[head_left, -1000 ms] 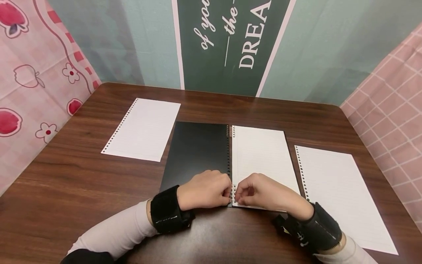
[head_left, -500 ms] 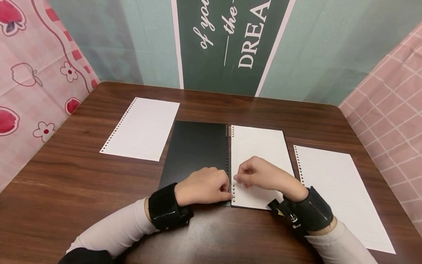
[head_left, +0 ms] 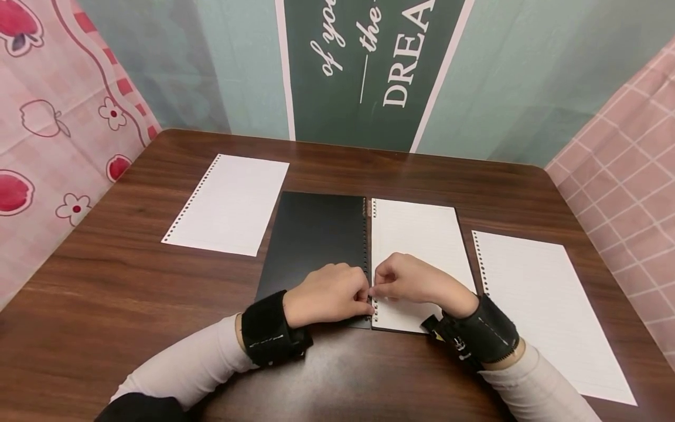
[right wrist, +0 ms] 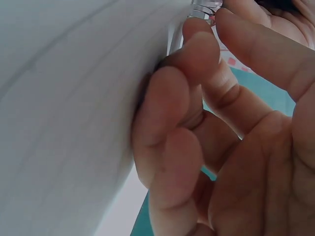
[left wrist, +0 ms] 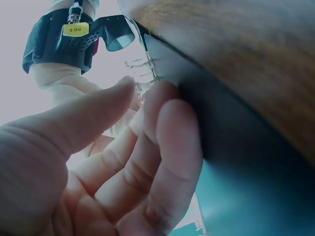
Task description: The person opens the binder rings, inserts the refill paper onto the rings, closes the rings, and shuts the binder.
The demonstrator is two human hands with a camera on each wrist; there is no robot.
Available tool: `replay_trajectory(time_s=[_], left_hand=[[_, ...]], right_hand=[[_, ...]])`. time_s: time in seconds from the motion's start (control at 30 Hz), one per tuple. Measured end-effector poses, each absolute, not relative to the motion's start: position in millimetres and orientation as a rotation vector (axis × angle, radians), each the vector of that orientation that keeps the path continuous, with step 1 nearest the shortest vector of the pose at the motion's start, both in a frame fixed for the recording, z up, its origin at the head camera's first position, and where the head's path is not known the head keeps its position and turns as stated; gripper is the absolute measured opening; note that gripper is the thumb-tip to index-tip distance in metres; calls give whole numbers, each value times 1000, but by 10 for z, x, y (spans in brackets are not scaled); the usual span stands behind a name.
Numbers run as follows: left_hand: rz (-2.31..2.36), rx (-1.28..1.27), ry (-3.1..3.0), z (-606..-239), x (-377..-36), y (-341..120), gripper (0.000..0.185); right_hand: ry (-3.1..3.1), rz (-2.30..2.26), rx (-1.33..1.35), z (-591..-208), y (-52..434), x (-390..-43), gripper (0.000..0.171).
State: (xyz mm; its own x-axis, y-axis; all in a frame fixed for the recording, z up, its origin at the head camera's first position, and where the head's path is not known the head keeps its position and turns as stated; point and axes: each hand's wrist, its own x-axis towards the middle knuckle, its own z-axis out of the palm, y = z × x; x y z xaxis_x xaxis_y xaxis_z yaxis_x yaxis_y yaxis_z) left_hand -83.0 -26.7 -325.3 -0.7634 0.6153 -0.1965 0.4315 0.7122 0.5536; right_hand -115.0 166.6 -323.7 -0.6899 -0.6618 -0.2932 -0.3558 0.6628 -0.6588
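A loose-leaf binder lies open on the table, with its black cover (head_left: 319, 234) on the left and lined white pages (head_left: 416, 234) on the right. Clear plastic binder rings (left wrist: 140, 66) run along its spine. My left hand (head_left: 329, 293) pinches the rings near the lower end of the spine between thumb and curled fingers. Just above it, my right hand (head_left: 419, 281) is over the pages, its thumb and index finger pinching at the rings (right wrist: 204, 9). In the right wrist view, its other fingers curl against the paper.
One loose punched sheet (head_left: 227, 205) lies left of the binder on the brown wooden table (head_left: 105, 269). Another punched sheet (head_left: 548, 305) lies to the right, partly under the right forearm. A printed cloth (head_left: 253, 70) hangs behind the table.
My right hand has moved up along the spine from its lower end, lifting off and coming back onto the rings. My left hand stays near the lower rings, shifted slightly upward.
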Motion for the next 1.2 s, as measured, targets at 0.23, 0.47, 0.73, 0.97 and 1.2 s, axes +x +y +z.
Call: replay_trajectory(time_s=[0.23,0.47,0.73,0.97,1.2], left_hand=[[676,826,2564,-3262,-825,-267,33],[685,826,2557,-3255,-814,-276,34],[673,830,2557,-3246,-817,-286,36],[658,836,2563,-3247,-821,-297,36],[644,835,2566,-3244,-820,-303,36]], right_hand=[[2350,-789,-772,-3230,1671,-1138,29],[2353,-776,-755,-3220,1670,-1135,28],[2351,-775,-746,-3217,1677,-1133,25],[2353,-770,-734,-3213,1676,-1129,24],[2350,-771,-746,-3208,1672,-1124,21]])
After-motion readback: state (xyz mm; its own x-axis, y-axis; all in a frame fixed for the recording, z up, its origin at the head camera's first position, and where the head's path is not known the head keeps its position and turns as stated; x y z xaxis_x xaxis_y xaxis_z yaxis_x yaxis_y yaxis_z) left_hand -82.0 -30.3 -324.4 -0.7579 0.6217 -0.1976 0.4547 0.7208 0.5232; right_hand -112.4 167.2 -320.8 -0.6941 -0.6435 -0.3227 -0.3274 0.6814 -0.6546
